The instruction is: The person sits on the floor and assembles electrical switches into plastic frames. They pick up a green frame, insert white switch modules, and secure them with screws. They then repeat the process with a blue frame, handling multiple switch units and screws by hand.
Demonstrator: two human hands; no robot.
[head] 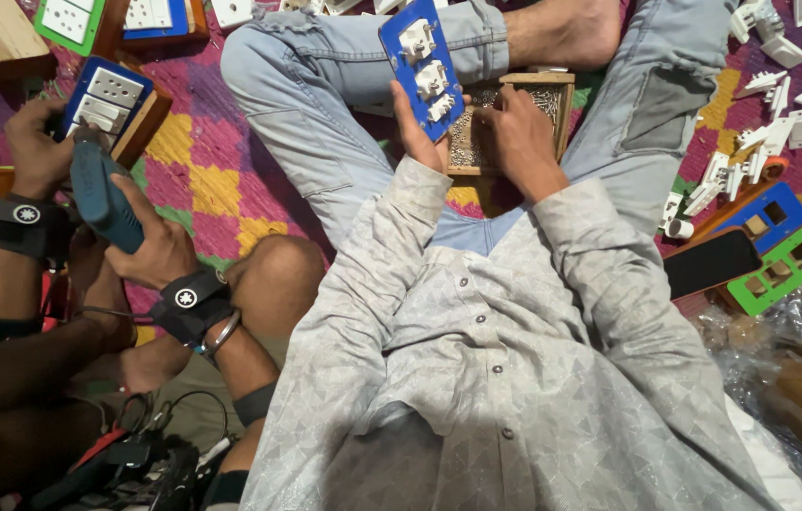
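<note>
Our left hand (417,132) grips the blue switch plate (423,66) upright over our lap, while our right hand (514,132) dips pinched fingers into the wooden box of screws (552,95) just beside it

I am seeing the blue switch plate (425,66) standing nearly upright over my lap, tilting slightly left, its back facing me. Three white switch modules (429,79) are sitting in a column along it. Just behind it, a small wooden box (564,87) is resting between my legs on the patterned mat, filled with small silver screws (462,142).
</note>
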